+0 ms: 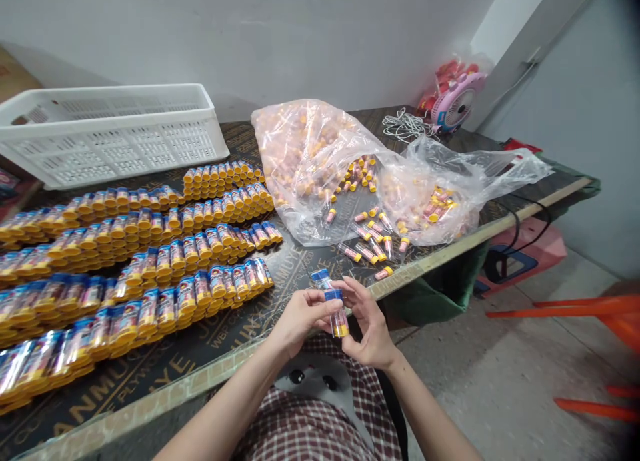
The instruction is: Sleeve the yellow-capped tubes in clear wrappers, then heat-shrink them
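Note:
Over the table's front edge, a small see-through tube [339, 322] with a yellow cap at its lower end is between my two hands. My left hand [297, 318] pinches its upper part, where a blue printed band shows. My right hand [369, 328] grips it from the other side, thumb low and fingers curled near the top. Just beyond the fingertips is a blue-edged printed wrapper [320, 277]; whether my left hand holds it too is unclear. Loose yellow-capped tubes [373, 240] lie on the table, spilling from a see-through plastic bag [305, 154] full of them.
Stacked rows of wrapped blue-and-yellow tubes [165, 261] cover the table's left side. Behind them stands a white plastic basket [115, 144]. A pink fan [457, 104] and a coiled white cord [407, 124] sit at the back right. An orange stool [595, 308] stands on the floor.

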Tool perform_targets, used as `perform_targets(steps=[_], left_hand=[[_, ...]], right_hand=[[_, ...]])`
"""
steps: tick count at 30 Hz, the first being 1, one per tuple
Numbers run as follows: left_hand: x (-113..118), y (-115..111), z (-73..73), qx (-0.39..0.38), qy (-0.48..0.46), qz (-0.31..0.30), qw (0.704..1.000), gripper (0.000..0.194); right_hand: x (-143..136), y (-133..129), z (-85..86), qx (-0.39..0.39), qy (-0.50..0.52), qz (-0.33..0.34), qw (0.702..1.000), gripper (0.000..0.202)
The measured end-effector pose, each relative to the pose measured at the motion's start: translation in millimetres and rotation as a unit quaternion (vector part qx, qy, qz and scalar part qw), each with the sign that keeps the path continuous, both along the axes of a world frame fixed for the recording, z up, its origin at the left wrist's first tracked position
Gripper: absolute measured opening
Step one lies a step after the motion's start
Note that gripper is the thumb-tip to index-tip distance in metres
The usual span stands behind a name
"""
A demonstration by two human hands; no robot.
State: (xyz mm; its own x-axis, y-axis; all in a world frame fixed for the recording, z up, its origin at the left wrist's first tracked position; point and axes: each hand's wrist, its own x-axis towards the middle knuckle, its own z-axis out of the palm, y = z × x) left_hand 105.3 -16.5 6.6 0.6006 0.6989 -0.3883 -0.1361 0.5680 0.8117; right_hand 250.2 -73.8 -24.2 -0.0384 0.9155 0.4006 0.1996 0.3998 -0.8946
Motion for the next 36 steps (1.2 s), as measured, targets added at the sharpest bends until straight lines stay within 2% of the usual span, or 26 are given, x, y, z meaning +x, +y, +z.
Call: perform_targets(steps=[10, 15, 17, 19, 20, 21, 23, 24, 25, 27, 28, 30, 33, 36], left_hand=[[1, 0, 0.8, -0.003, 0.007, 0.01, 1.0, 0.035], [-1, 0, 1.9, -0.012, 0.008, 0.028, 1.0, 0.038], [-3, 1, 3.2, -0.007, 0.02, 0.052, 0.998, 0.04], [-10, 6, 5.2, 0.023, 0.047, 0.086, 0.995, 0.043], [-16, 10, 6.6, 0.05, 0.067, 0.105, 0.991, 0.045], [-25, 16, 8.5, 0.085, 0.092, 0.125, 0.984, 0.048], [-49, 30, 14.7, 0.177, 0.174, 0.172, 0.953, 0.052], [-63, 37, 19.2, 0.231, 0.234, 0.194, 0.924, 0.05], [-80, 43, 24.3, 0.281, 0.306, 0.211, 0.885, 0.046], [-113, 55, 35.4, 0.354, 0.459, 0.22, 0.784, 0.038], [-129, 60, 40.5, 0.366, 0.523, 0.208, 0.741, 0.037], [-157, 68, 48.0, 0.359, 0.62, 0.165, 0.678, 0.037], [-184, 73, 52.2, 0.321, 0.708, 0.097, 0.621, 0.039], [-197, 72, 53.7, 0.296, 0.755, 0.044, 0.583, 0.043]], right_hand=[[-2, 2, 0.8, 0.009, 0.019, 0.0, 1.0, 0.085], [-5, 2, 5.8, 0.001, 0.014, 0.024, 1.0, 0.085], [-1, 7, 11.3, -0.018, -0.047, 0.049, 0.998, 0.085], [10, 20, 12.6, -0.03, -0.15, 0.052, 0.987, 0.086], [19, 30, 9.8, -0.021, -0.198, 0.027, 0.98, 0.083], [29, 42, 4.3, -0.013, -0.249, -0.026, 0.968, 0.076], [51, 70, -14.1, -0.009, -0.361, -0.173, 0.916, 0.056], [61, 83, -25.3, -0.018, -0.405, -0.229, 0.885, 0.05], [70, 94, -36.5, -0.032, -0.444, -0.253, 0.859, 0.045], [84, 109, -55.5, -0.055, -0.49, -0.267, 0.828, 0.039], [88, 112, -62.2, -0.055, -0.507, -0.262, 0.82, 0.038], [92, 113, -69.6, -0.042, -0.525, -0.254, 0.812, 0.034], [92, 110, -70.4, -0.02, -0.527, -0.252, 0.811, 0.029], [90, 108, -68.4, -0.009, -0.521, -0.245, 0.818, 0.026]])
